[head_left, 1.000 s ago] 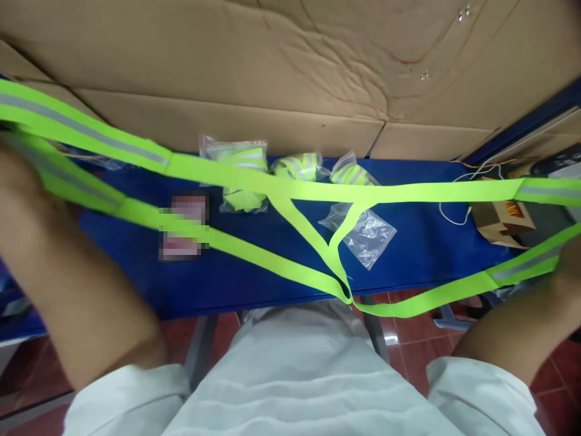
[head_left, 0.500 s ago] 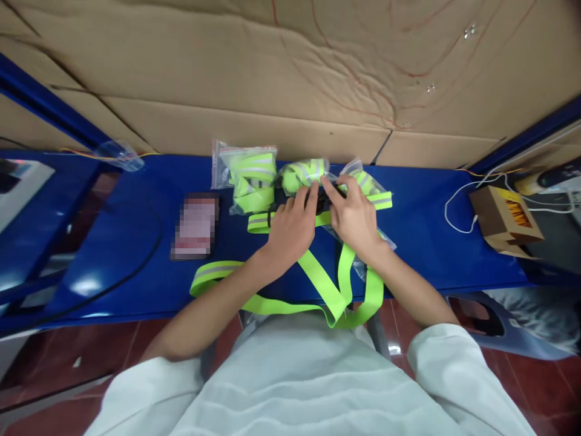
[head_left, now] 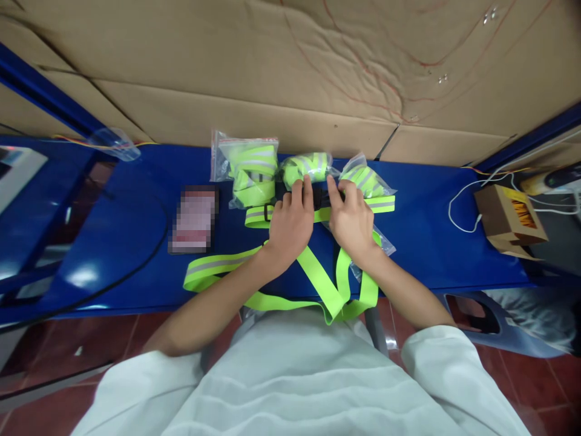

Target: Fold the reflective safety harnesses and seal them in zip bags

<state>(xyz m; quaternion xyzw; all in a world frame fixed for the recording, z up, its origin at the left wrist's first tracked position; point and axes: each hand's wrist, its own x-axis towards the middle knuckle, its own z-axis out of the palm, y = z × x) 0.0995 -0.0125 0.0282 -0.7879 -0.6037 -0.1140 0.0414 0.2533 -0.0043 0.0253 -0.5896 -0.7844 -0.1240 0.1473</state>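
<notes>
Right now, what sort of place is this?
Probably a small packing station: a blue table backed by cardboard, with bagged reflective straps in a row and both hands on a loose strap.

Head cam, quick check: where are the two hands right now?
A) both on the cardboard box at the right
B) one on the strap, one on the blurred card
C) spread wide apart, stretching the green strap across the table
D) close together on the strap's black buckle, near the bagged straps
D: the left hand and right hand sit side by side, fingertips on the black buckle of the green strap, just in front of the bagged straps.
</notes>
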